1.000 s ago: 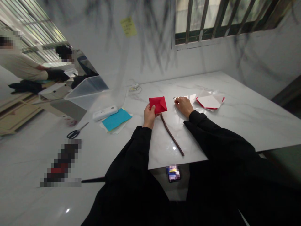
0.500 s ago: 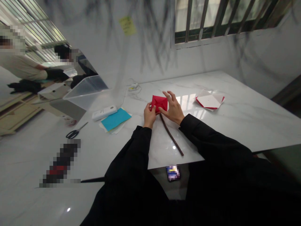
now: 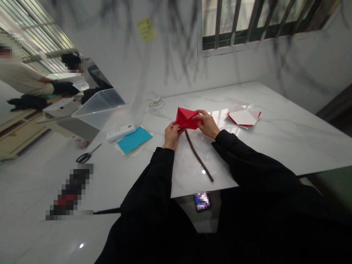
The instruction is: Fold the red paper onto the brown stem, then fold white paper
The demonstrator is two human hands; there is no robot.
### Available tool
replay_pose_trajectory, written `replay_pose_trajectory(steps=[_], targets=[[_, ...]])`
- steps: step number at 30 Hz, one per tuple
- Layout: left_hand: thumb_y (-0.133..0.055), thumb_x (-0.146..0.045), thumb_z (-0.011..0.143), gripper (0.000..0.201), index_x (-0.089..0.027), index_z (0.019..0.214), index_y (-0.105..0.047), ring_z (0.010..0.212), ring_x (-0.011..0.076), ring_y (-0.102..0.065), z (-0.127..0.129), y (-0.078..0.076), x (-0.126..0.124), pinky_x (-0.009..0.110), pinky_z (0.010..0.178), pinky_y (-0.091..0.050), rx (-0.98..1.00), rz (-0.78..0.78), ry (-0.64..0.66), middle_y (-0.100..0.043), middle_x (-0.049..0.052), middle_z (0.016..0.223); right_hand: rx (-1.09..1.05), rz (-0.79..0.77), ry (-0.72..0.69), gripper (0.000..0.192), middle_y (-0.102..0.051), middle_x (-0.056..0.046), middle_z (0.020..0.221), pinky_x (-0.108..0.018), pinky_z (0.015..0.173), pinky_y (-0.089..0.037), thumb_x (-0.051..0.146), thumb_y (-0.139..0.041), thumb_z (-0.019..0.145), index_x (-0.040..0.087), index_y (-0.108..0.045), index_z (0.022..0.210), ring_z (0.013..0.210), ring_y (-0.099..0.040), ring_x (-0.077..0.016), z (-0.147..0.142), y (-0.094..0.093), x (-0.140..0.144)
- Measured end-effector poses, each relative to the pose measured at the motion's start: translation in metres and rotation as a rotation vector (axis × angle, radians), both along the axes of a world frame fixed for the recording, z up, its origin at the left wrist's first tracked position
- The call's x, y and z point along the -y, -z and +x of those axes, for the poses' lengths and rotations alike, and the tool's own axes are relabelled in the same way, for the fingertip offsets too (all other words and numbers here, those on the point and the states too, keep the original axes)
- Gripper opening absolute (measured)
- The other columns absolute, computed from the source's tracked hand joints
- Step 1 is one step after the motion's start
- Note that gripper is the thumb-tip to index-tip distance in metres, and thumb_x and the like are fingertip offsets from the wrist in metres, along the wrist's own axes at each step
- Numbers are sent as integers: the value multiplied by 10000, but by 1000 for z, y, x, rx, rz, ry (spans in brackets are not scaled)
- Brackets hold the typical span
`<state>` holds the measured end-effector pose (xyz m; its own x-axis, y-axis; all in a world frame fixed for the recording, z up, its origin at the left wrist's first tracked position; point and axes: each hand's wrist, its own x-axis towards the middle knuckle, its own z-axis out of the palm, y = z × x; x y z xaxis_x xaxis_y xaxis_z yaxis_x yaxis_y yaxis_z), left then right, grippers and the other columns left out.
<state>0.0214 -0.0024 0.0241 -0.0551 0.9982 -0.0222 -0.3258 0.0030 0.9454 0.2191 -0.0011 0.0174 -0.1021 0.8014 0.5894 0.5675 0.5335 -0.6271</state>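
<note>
Both hands on the red folded paper (image 3: 186, 118): left hand (image 3: 171, 135) pinches its lower-left corner, right hand (image 3: 206, 124) grips its right side. Paper is lifted just above the table (image 3: 275, 139), mid-table, nearer the far edge than the near one. It's bright red, creased, roughly a pointed pouch shape; long axis runs left-right, peak facing the far edge. Brown stick (image 3: 198, 156) lies on the table just below it, running diagonally toward the near edge. Teal paper (image 3: 134, 139) toward the left edge, red-and-white folded sheets (image 3: 244, 117) to the right.
</note>
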Motion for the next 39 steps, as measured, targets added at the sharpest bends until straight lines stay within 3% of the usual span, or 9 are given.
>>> replay_pose_trajectory(steps=[3,6,10,13,17,21,29,35,39], targets=[[-745,-137,624,490,-202,1088,-597,732,129,-666,-2,0,0,299,809,-568,0,15,5,-701,-6,826,-15,4,-5,622,-629,-101,1415,-468,1153,-494,12,-518,708,216,-745,1250,1286,-622,-291,1,1,-2],[-712,-112,585,566,-245,1110,-546,660,122,-633,-7,2,-1,248,693,-525,-41,62,-37,-676,-40,790,-64,4,-10,711,-660,-106,1394,-432,1104,-525,13,-506,704,200,-685,1367,1235,-646,-271,2,-1,-2],[-712,-145,599,361,-242,909,-554,745,140,-650,-13,3,-4,221,671,-502,-134,239,-109,-679,-27,841,-180,-96,8,591,-708,-105,1342,-373,877,-595,80,-508,797,181,-707,1344,824,-691,-186,3,-1,-2],[-705,-164,637,172,-206,783,-624,914,179,-678,-16,3,-4,243,772,-532,-223,289,-111,-710,21,886,-290,-174,14,463,-740,-93,1299,-362,818,-586,170,-546,871,193,-744,1290,722,-657,-153,5,2,-5],[-723,-148,639,337,-176,973,-758,1074,229,-697,-16,3,-5,332,928,-556,-156,220,-79,-762,90,1083,-421,-226,6,373,-786,-74,1092,-364,812,-579,269,-647,875,202,-777,1218,801,-684,-181,8,6,-12],[-749,-120,647,425,-174,1069,-770,1114,244,-712,-16,3,-6,385,1003,-560,-20,134,-23,-780,108,1092,-569,-296,-45,401,-758,-52,893,-360,767,-582,380,-734,829,185,-780,1176,787,-672,-189,11,8,-15],[-765,-109,710,666,-253,1348,-639,1088,205,-740,-20,-14,4,365,994,-583,88,59,109,-787,51,1132,-806,-449,-131,458,-765,-34,923,-334,777,-582,410,-836,730,214,-762,1138,829,-700,-172,16,3,-11],[-772,-263,786,417,-109,1169,-715,1211,357,-701,-19,-24,18,492,1053,-575,114,-72,381,-768,185,1171,-766,-572,-321,382,-777,-43,943,-303,753,-559,359,-868,722,224,-782,1069,828,-700,-156,10,3,-1],[-715,-205,788,432,-78,1200,-708,1233,365,-692,-23,-20,19,525,1086,-560,131,-121,261,-758,204,1211,-693,-628,-357,410,-786,-70,1022,-286,708,-546,401,-850,754,228,-776,1119,852,-695,-166,5,2,6]])
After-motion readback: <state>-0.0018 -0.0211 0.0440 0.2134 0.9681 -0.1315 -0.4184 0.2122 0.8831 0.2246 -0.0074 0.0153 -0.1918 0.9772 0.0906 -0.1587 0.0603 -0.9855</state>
